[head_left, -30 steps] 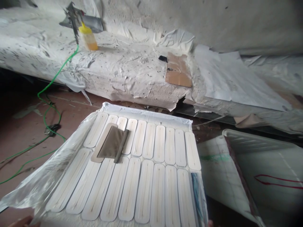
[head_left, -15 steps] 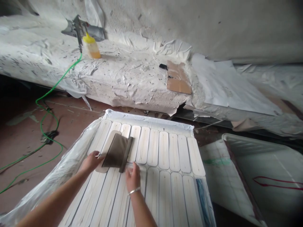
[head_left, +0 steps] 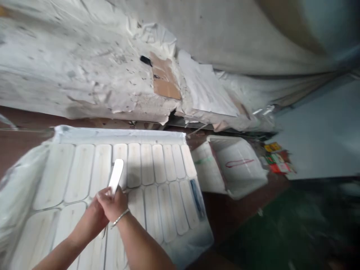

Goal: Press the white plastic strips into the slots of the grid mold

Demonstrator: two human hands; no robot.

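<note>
Both my hands are closed together around a narrow, pale, round-ended panel (head_left: 116,173), tilted and seen nearly edge-on. Its far end sticks out beyond my fingers, and a thin part shows below my wrists. My left hand (head_left: 100,204) grips from the left, partly covered by the right. My right hand (head_left: 116,204), with a silver bracelet at the wrist, lies over the panel's middle. Beneath them, rows of similar pale round-ended panels (head_left: 81,161) lie side by side on a plastic-covered surface (head_left: 120,134).
A large white bin (head_left: 244,183) with a red cord stands at the right. Behind is a paper-covered ledge (head_left: 112,86) bearing a piece of cardboard (head_left: 165,77) and a small black object (head_left: 145,60). Colourful packages (head_left: 279,159) lie farther right.
My view has swung right. My hands, apart before around a brown sheet over a pale panel, have come together on a narrow panel. The brown sheet no longer shows.
</note>
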